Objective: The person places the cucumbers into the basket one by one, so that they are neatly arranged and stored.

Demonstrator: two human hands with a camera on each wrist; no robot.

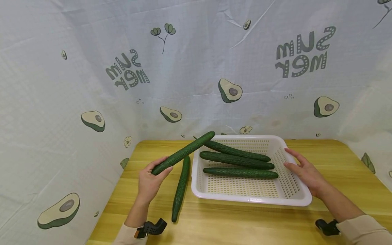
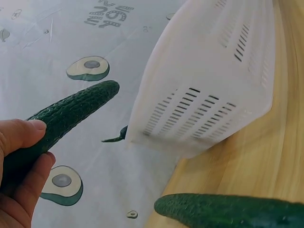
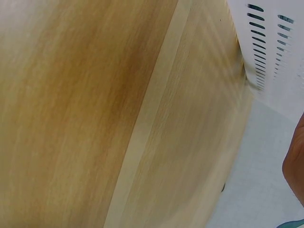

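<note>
In the head view my left hand [image 1: 148, 182] holds a long dark green cucumber [image 1: 186, 149] near its lower end. Its far end slants up to the right, over the left corner of a white plastic basket [image 1: 251, 200]. The left wrist view shows my thumb and fingers on either side of this cucumber [image 2: 76, 107]. My right hand [image 1: 307, 175] grips the basket's right rim, thumb over the edge. Inside the basket lie three cucumbers, roughly side by side: a back one [image 1: 235, 150], a middle one [image 1: 237, 160] and a front one [image 1: 240, 173].
Another cucumber [image 1: 181, 189] lies on the wooden table [image 1: 232, 224], between my left hand and the basket. A white sheet [image 1: 196, 68] printed with avocados hangs behind the table and along its sides. Each wrist wears a black device [image 1: 155, 227].
</note>
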